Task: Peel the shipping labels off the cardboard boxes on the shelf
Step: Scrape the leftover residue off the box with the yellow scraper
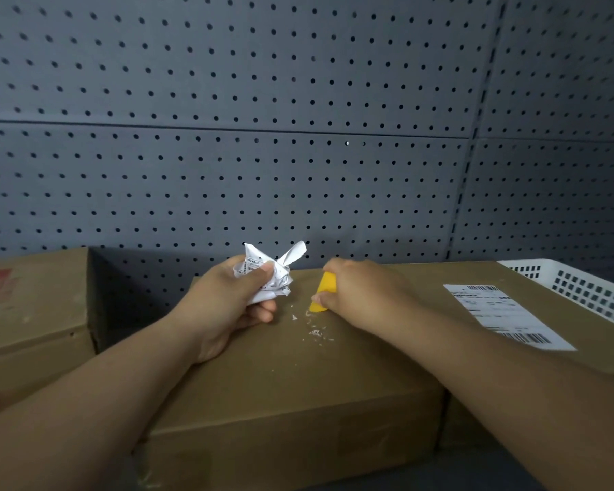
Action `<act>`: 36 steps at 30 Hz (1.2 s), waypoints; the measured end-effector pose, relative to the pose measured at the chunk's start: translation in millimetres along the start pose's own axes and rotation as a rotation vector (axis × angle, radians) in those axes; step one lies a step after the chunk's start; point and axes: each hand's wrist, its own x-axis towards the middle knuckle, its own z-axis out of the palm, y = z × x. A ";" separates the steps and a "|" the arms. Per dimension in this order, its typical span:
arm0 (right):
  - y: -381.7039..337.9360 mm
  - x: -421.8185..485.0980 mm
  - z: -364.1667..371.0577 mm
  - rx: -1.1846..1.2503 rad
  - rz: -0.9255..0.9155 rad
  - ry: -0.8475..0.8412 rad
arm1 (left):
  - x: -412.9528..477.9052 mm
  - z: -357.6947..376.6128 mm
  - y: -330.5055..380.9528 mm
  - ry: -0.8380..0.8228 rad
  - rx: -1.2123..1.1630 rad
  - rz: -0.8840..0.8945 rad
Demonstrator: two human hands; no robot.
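Both grip: left hand a crumpled label, right hand a half-hidden yellow scraper.

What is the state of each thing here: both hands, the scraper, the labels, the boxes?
left hand: grips the crumpled label.
crumpled label: peeled off, balled up.
right hand: holds the yellow scraper.
yellow scraper: tilted, lower edge at the middle box top.
middle box: closed, white paper scraps on top.
flat label: stuck flat on a box top, unpeeled.
left box: closed.
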 end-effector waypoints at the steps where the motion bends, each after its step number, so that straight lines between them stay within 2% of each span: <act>1: 0.5 -2.1 0.6 0.010 0.005 -0.005 | -0.1 0.3 -0.1 0.000 0.000 0.001; 7: 1.0 -2.5 1.5 0.031 -0.021 -0.011 | 0.0 0.2 -0.7 0.003 -0.011 0.001; 11: 2.6 -5.2 -3.6 0.036 -0.038 -0.087 | -0.2 -0.1 -0.4 0.004 -0.008 -0.002; 16: -4.1 0.1 -6.4 -0.030 -0.050 -0.049 | -0.3 0.7 0.0 0.015 -0.005 -0.003; 19: 0.8 -1.8 -9.1 -0.003 -0.049 -0.093 | -0.2 0.6 0.4 0.013 -0.002 -0.007; 22: 4.0 -3.0 -8.5 0.003 -0.029 -0.060 | -0.8 0.4 0.6 0.014 -0.006 -0.011; 32: 0.8 -5.8 -10.5 -0.018 -0.062 -0.138 | -0.1 0.3 0.0 0.010 -0.008 -0.015; 36: 1.2 -2.9 -9.4 -0.017 -0.050 -0.078 | 0.0 0.2 0.3 0.013 -0.011 -0.014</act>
